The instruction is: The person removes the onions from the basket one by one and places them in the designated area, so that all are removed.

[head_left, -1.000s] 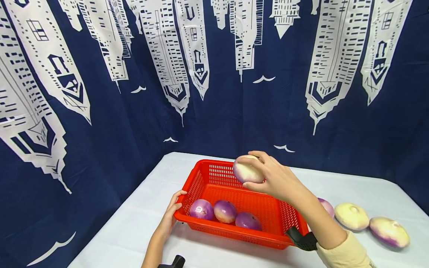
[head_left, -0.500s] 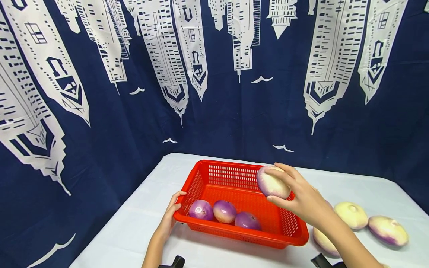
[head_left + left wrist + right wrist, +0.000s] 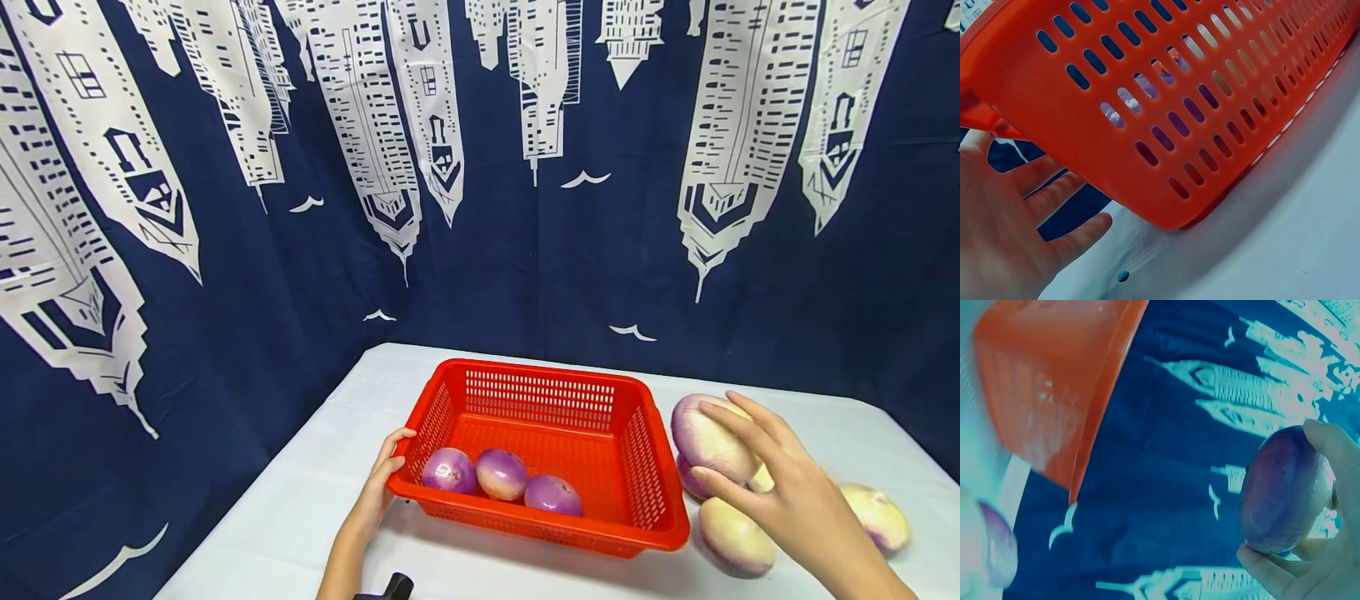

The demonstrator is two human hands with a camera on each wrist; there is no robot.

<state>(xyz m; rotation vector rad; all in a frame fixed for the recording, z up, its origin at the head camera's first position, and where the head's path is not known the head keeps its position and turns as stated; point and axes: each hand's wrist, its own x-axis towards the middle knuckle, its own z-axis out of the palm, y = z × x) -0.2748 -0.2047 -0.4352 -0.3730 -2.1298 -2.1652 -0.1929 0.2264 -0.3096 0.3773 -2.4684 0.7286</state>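
My right hand (image 3: 798,492) holds a purple-and-white turnip (image 3: 705,435) between thumb and fingers, raised just right of the red plastic basket (image 3: 540,533). In the right wrist view the turnip's purple side (image 3: 1275,494) faces the camera. My left hand (image 3: 372,487) grips the basket's left rim; part of that hand (image 3: 997,219) shows beside the perforated wall in the left wrist view. Along the basket's near side lie three turnips: one at the left (image 3: 449,471), a middle one (image 3: 502,474) and a right one (image 3: 552,495).
On the white-covered table (image 3: 255,533), right of the basket, lie several more turnips, among them a pale one (image 3: 737,535) near the basket and another (image 3: 877,517) farther right. The right hand partly hides this group. A dark blue curtain (image 3: 495,283) hangs behind.
My right hand has carried the turnip rightward and down, from over the basket to above the turnips on the table. The left hand keeps its grip on the rim.
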